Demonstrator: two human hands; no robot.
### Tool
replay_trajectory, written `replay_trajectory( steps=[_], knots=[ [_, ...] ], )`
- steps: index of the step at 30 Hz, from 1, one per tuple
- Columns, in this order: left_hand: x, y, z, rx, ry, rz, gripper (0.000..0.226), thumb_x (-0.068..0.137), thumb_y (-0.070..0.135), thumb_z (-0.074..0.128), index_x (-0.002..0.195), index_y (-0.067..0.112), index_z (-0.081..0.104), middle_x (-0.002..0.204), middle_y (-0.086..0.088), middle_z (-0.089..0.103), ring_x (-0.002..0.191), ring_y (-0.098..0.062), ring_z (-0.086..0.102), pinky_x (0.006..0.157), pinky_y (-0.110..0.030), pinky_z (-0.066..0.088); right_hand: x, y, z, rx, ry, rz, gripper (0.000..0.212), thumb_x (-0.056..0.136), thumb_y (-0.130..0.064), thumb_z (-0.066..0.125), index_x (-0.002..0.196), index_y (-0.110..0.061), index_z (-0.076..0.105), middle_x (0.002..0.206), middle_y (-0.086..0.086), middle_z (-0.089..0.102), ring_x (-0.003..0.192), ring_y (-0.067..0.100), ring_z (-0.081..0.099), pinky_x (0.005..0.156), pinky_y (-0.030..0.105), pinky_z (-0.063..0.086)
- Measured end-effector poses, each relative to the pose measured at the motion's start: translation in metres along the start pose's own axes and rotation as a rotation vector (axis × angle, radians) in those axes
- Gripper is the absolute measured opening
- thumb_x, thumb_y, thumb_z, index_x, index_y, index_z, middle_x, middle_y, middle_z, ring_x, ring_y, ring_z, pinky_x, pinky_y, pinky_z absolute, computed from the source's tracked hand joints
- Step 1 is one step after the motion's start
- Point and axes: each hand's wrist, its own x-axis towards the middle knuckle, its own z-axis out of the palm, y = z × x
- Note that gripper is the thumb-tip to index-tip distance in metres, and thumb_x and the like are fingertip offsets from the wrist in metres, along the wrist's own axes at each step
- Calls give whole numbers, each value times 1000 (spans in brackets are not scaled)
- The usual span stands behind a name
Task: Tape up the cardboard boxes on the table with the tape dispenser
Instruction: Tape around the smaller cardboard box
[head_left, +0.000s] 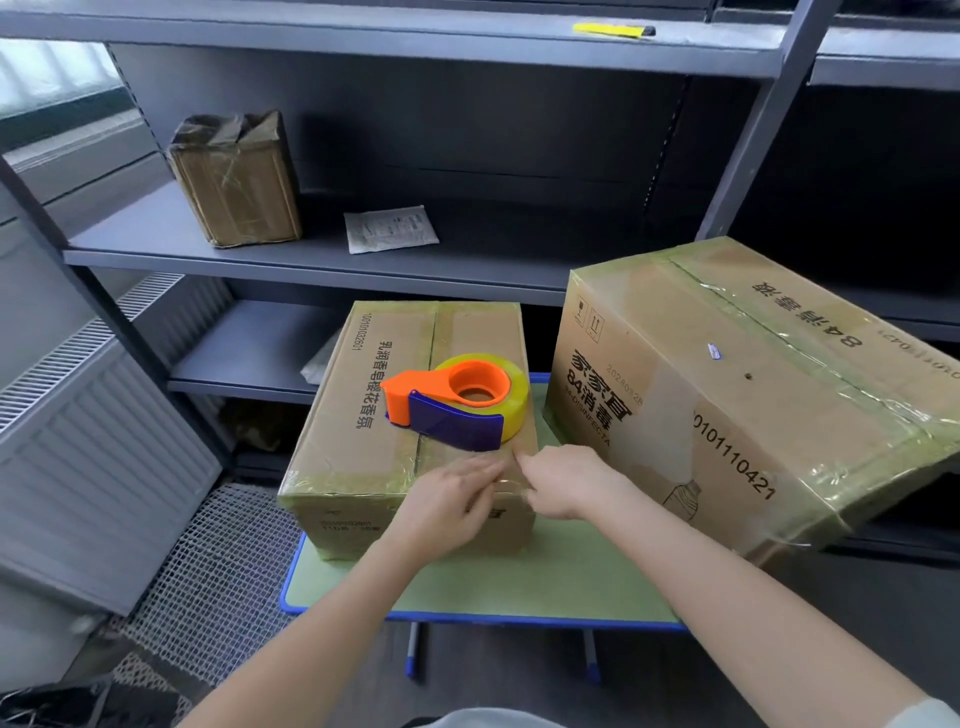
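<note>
A small cardboard box (363, 415) stands on the green table (545, 582). An orange and blue tape dispenser (457, 402) with a yellowish roll lies on the box's top, with no hand on it. My left hand (447, 506) rests flat, fingers together, on the box's near top edge and front face. My right hand (566, 486) is beside it, fingertips pressing clear tape at the same edge. A larger taped cardboard box (753, 395) sits to the right, tilted and hanging over the table's right edge.
Grey metal shelving (322, 254) stands right behind the table, holding a wrapped parcel (236, 179) and a white packet (389, 228). A yellow item (613, 30) lies on the upper shelf. A white radiator panel (98, 457) and mesh matting (218, 582) are on the left.
</note>
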Motion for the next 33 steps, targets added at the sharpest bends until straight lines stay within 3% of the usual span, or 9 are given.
replay_trajectory(
  steps=[4,7,9,12,14,19,23,27,33],
  knots=[
    [-20,-30,-39,29,181,-232,46,88,36,37,107,11,70,100,-2,72,90,-21,68,78,-33,55,3,-29,-12,-5,458,4,33,95,-36,49,103,-7,61,100,10,60,96,29,57,69,34,39],
    [-30,-55,-66,51,270,-494,26,93,21,50,111,12,68,107,-3,69,98,-22,63,83,-31,47,22,-41,-18,43,734,45,30,76,-31,75,89,-5,65,88,11,62,84,28,59,70,36,50],
    [-37,-69,-78,82,257,-581,30,94,17,51,121,14,62,116,-3,65,106,-22,59,87,-32,44,36,-50,-23,70,639,65,41,83,-32,68,112,-4,59,111,13,59,105,29,54,92,38,46],
    [-38,-77,-84,8,140,-585,39,94,16,49,133,16,52,126,-1,60,113,-19,54,92,-29,43,59,-54,-19,106,455,84,61,95,-30,51,145,-5,27,140,11,44,130,26,39,115,38,19],
    [-33,-77,-82,-34,81,-560,39,96,18,47,135,18,50,128,0,59,112,-17,56,92,-26,42,67,-59,-20,151,431,136,61,95,-30,53,145,-6,26,139,9,47,129,25,41,114,38,19],
    [-10,-62,-71,-170,-7,-505,42,97,18,45,139,14,43,131,-5,57,115,-19,54,96,-30,42,66,-62,-30,207,437,170,35,91,-29,60,118,-10,49,120,6,60,113,25,54,98,34,36],
    [3,-47,-62,-257,47,-499,44,97,16,46,140,10,41,143,-6,45,115,-19,54,91,-17,37,57,-63,-31,235,456,178,32,92,-29,59,116,-10,50,118,6,61,109,24,54,93,32,39],
    [16,-35,-61,-253,153,-380,53,96,16,48,146,15,31,154,2,23,139,-14,29,106,-15,22,40,-50,-44,247,563,186,29,93,-31,57,112,-10,50,115,4,60,106,23,54,90,30,37],
    [70,17,-77,-300,356,-208,62,91,5,52,147,9,25,142,-6,43,128,-17,42,102,-19,30,-9,0,-95,132,737,262,31,92,-31,57,115,-12,50,117,5,60,107,24,53,89,30,36]
  ],
)
